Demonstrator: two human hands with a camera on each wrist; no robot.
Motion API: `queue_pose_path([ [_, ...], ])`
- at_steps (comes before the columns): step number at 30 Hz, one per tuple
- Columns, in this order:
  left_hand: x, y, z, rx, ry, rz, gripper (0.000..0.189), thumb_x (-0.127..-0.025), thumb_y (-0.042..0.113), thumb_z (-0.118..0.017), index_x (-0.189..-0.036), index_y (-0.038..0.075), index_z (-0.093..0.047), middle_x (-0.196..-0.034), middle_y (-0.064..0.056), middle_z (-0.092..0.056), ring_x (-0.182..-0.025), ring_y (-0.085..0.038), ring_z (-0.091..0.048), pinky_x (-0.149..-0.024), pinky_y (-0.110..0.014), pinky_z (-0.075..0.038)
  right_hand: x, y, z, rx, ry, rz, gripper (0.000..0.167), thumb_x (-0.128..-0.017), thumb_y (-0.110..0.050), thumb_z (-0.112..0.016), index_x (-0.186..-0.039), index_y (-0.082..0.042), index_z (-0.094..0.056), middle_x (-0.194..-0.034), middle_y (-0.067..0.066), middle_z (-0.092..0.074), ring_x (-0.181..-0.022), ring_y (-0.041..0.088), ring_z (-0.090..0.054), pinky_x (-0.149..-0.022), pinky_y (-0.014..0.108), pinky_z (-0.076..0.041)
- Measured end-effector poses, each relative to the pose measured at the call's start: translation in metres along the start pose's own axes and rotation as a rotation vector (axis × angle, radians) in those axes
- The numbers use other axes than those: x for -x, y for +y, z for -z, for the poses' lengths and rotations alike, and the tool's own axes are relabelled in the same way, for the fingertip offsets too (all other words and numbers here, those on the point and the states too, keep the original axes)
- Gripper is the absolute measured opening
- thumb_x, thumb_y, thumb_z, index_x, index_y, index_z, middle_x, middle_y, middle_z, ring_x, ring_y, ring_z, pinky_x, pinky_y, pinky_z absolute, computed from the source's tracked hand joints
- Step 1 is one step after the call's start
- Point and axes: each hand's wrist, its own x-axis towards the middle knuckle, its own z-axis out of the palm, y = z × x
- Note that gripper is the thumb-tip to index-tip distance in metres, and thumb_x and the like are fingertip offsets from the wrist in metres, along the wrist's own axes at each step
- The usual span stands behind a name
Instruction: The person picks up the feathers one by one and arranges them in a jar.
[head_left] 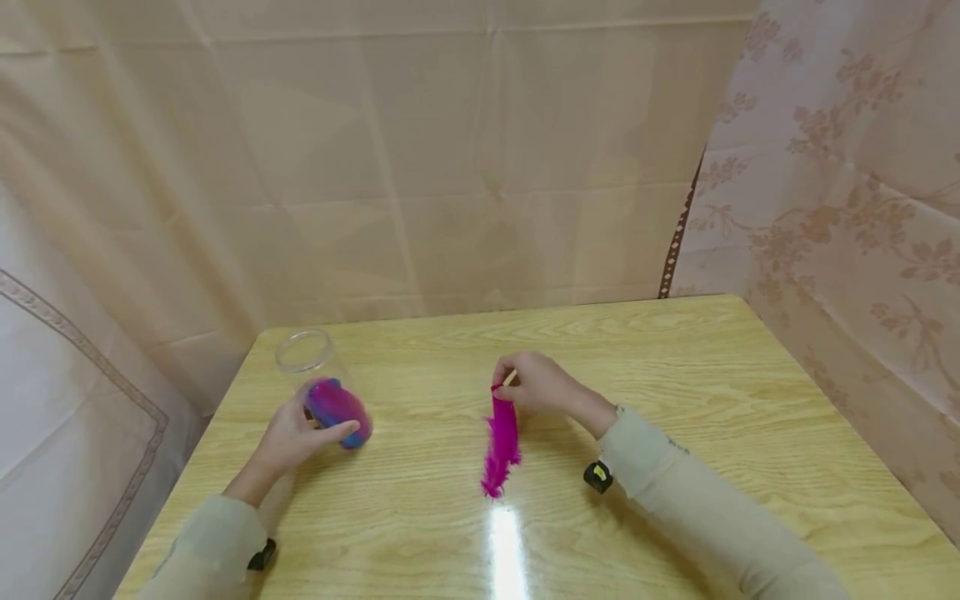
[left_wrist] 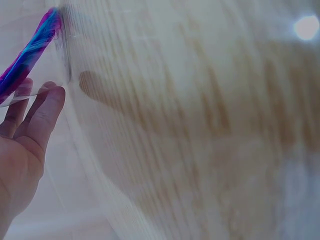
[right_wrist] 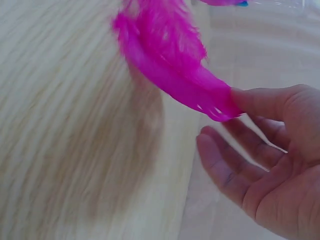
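On the left of the head view, my left hand (head_left: 288, 435) grips a clear jar (head_left: 303, 367) that leans away, its round rim at the far end. Magenta and blue feathers (head_left: 339, 412) lie bundled inside the jar's lower part; the left wrist view shows the same feathers (left_wrist: 30, 52) behind the clear wall. My right hand (head_left: 538, 383) pinches one end of a bright magenta feather (head_left: 502, 446) between thumb and fingers. The feather hangs down from that pinch over the middle of the table, its fluffy end lowest. In the right wrist view this feather (right_wrist: 175, 85) curves away from the thumb.
A wooden table (head_left: 420, 533) with pale grain spreads under both hands, and a bright light reflects off its front. Beige curtains (head_left: 420, 167) hang behind it, with a flowered cloth (head_left: 847, 208) on the right. Each wrist carries a small black device (head_left: 597, 476).
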Motion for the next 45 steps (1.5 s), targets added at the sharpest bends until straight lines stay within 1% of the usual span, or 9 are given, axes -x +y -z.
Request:
queue_pose_path([
  [4,0.003,-0.004,-0.004,0.010,-0.012,0.024,0.089,-0.083,0.041,-0.085,-0.147,0.001,-0.038,-0.133,-0.023,-0.058,-0.117,-0.038,-0.060,-0.094,-0.050,-0.053,-0.008,-0.003,-0.002,-0.034,0.042,0.066,0.005,-0.092,-0.010,-0.075,-0.090,-0.011,-0.070,-0.090,-0.002,-0.070,-0.082,0.014,-0.069,-0.069,0.026,-0.056],
  [6,0.006,-0.008,-0.006,0.010,-0.018,0.037,0.090,-0.083,0.042,-0.085,-0.148,0.001,-0.037,-0.134,-0.024,-0.058,-0.118,-0.038,-0.060,-0.094,-0.050,-0.053,-0.011,-0.005,-0.004,-0.043,0.047,0.102,0.005,-0.092,-0.010,-0.075,-0.091,-0.011,-0.070,-0.088,-0.003,-0.071,-0.078,0.012,-0.068,-0.068,0.026,-0.056],
  [9,0.008,-0.011,-0.008,0.010,-0.017,0.038,0.089,-0.083,0.041,-0.085,-0.148,0.001,-0.037,-0.134,-0.023,-0.058,-0.118,-0.038,-0.060,-0.095,-0.050,-0.053,-0.016,-0.011,-0.006,-0.056,0.053,0.125,0.005,-0.093,-0.010,-0.074,-0.092,-0.012,-0.070,-0.088,-0.004,-0.070,-0.075,0.011,-0.067,-0.066,0.026,-0.055],
  [13,0.007,-0.012,-0.010,0.018,-0.011,0.027,0.088,-0.083,0.040,-0.085,-0.147,0.002,-0.038,-0.133,-0.022,-0.059,-0.118,-0.037,-0.061,-0.095,-0.050,-0.053,-0.021,-0.022,-0.005,-0.081,0.060,0.140,0.005,-0.093,-0.008,-0.074,-0.093,-0.011,-0.070,-0.089,-0.003,-0.070,-0.076,0.013,-0.067,-0.067,0.025,-0.055],
  [20,0.003,-0.011,-0.007,0.015,-0.008,0.005,0.086,-0.084,0.038,-0.085,-0.146,0.001,-0.039,-0.130,-0.021,-0.061,-0.116,-0.036,-0.062,-0.094,-0.048,-0.053,-0.027,-0.039,0.002,-0.130,0.036,0.166,0.007,-0.093,-0.007,-0.074,-0.098,-0.008,-0.069,-0.092,0.000,-0.070,-0.078,0.018,-0.069,-0.067,0.025,-0.057],
  [27,0.001,-0.007,-0.003,0.012,-0.006,0.009,0.086,-0.083,0.038,-0.085,-0.146,0.002,-0.039,-0.131,-0.022,-0.060,-0.117,-0.037,-0.061,-0.095,-0.051,-0.052,-0.031,-0.051,0.008,-0.184,0.027,0.166,0.009,-0.093,-0.006,-0.073,-0.100,-0.006,-0.069,-0.091,0.002,-0.070,-0.078,0.015,-0.069,-0.067,0.027,-0.058],
  [32,0.001,-0.004,-0.002,0.016,-0.008,0.014,0.087,-0.083,0.039,-0.085,-0.147,0.001,-0.039,-0.132,-0.022,-0.060,-0.117,-0.038,-0.061,-0.096,-0.053,-0.051,-0.036,-0.057,0.013,-0.229,0.030,0.160,0.011,-0.093,-0.006,-0.073,-0.102,-0.004,-0.068,-0.093,0.005,-0.069,-0.077,0.017,-0.070,-0.069,0.036,-0.060],
  [41,0.000,-0.002,0.000,0.014,-0.012,0.013,0.087,-0.083,0.038,-0.085,-0.146,0.001,-0.039,-0.132,-0.022,-0.059,-0.118,-0.038,-0.060,-0.097,-0.053,-0.051,-0.045,-0.085,0.027,-0.286,0.054,0.240,0.012,-0.093,-0.002,-0.072,-0.104,-0.001,-0.067,-0.094,0.008,-0.070,-0.072,0.022,-0.069,-0.069,0.042,-0.060],
  [45,0.000,-0.001,0.000,0.015,-0.014,0.011,0.086,-0.083,0.038,-0.085,-0.146,0.002,-0.039,-0.133,-0.022,-0.059,-0.119,-0.038,-0.060,-0.098,-0.054,-0.050,-0.046,-0.096,0.030,-0.294,0.051,0.244,0.013,-0.094,-0.003,-0.072,-0.105,-0.002,-0.067,-0.095,0.007,-0.069,-0.074,0.019,-0.070,-0.069,0.038,-0.060],
])
